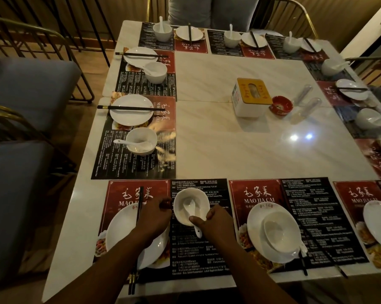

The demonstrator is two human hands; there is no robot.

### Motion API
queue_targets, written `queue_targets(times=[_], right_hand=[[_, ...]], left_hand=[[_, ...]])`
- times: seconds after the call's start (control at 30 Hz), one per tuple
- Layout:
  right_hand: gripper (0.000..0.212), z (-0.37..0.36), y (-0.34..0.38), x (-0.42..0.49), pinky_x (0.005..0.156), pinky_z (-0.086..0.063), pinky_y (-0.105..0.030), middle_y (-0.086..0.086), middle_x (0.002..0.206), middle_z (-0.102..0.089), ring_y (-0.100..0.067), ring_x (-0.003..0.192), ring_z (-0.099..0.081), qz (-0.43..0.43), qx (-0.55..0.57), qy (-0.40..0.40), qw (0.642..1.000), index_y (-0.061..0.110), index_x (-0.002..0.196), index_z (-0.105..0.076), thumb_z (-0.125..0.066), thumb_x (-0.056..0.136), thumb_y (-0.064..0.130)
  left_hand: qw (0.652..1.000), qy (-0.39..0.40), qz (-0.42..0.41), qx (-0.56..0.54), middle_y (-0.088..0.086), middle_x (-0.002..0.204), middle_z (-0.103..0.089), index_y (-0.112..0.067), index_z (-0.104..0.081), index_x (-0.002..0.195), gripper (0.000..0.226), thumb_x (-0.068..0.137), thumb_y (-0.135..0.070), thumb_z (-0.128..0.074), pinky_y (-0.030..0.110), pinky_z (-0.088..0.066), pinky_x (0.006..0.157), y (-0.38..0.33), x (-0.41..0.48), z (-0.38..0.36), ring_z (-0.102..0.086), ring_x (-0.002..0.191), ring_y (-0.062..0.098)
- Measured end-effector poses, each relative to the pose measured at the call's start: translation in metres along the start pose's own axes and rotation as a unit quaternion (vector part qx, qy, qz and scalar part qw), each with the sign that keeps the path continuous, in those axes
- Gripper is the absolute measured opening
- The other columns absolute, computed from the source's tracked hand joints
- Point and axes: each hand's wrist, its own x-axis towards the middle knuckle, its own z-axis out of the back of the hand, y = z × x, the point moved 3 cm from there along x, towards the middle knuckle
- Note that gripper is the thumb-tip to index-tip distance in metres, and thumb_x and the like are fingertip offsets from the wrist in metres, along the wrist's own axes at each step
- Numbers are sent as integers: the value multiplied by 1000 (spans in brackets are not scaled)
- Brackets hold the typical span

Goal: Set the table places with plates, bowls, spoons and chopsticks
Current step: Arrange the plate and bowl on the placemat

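At the near place a white bowl (pixel 190 199) stands on the red-and-black placemat (pixel 207 255), with a white spoon (pixel 192 212) in it, handle pointing toward me. My right hand (pixel 218 222) grips the bowl's near rim, thumb over the spoon handle. My left hand (pixel 154 216) touches the bowl's left side, above a white plate (pixel 119 229) crossed by black chopsticks (pixel 139 207). To the right, another bowl (pixel 281 231) sits stacked on a plate (pixel 255 224), chopsticks (pixel 303 266) beside it.
Places along the left, far and right edges hold plates, bowls, spoons and chopsticks. A tissue box (pixel 252 96), a red ashtray (pixel 281 105) and clear shakers (pixel 305 106) stand mid-table. Grey cushioned chairs (pixel 27 84) line the left side. A partly seen plate (pixel 380 222) lies at the far right.
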Motion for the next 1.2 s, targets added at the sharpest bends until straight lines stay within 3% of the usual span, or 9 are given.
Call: queue_targets(times=[0.17,0.3,0.47,0.57,0.67,0.77,0.93,1.2], right_hand=[[46,-1,-1,1,59,-36,-17,6,86,-60,-2,76,-56,-1,9,1,1000,19,82,-52,-88,67,44],[44,-2,-2,2,59,-39,-19,5,85,-61,-4,76,-57,-2,25,5,1000,18,81,-53,-85,70,45],[29,16,-6,15,70,-54,-35,2,80,-63,-12,74,-61,6,45,-31,998,18,82,-55,-63,92,44],[15,24,-12,24,71,-49,-25,8,96,-67,-8,88,-63,42,39,8,998,23,102,-64,-60,95,36],[22,23,-13,25,75,-46,-20,9,104,-68,-6,94,-62,76,13,46,996,25,116,-67,-59,96,31],[22,22,-13,25,82,-49,-25,7,105,-70,-8,96,-64,81,7,36,996,24,115,-69,-60,96,29],[25,20,-13,25,71,-41,-16,4,107,-71,-5,88,-60,96,-13,22,995,20,119,-69,-60,96,28],[26,23,-19,28,77,-48,-22,7,109,-70,-4,91,-62,100,0,51,994,25,120,-66,-59,96,32]], left_hand=[[1000,4,3,-28,-9,105,-68,-30,-66,111,35,84,-9,-71,32,-57,81,-6,-6,-5,-65,98,11],[999,9,5,-42,-10,107,-67,-34,-64,107,33,85,-10,-71,35,-57,85,-8,-7,-6,-64,100,12],[999,-1,7,-33,-10,106,-70,-33,-71,107,33,86,-9,-65,39,-57,88,-9,-5,-2,-67,98,12],[1000,2,11,-25,-9,104,-73,-30,-73,110,36,86,-5,-62,39,-58,87,-8,-3,-1,-68,97,13],[1000,0,2,-10,-13,100,-74,-32,-75,105,38,86,-3,-62,34,-59,83,-7,-4,0,-69,94,9],[1000,-4,-5,-11,-16,99,-74,-36,-76,102,39,87,-3,-64,30,-58,78,-9,-7,-1,-69,91,6],[1000,-16,-3,-22,-17,102,-71,-35,-75,102,35,87,-5,-66,23,-50,78,-9,-11,-4,-62,98,1],[999,-28,-8,-30,-16,103,-72,-39,-74,101,31,88,-12,-68,36,-54,90,-7,-15,-9,-64,102,6]])
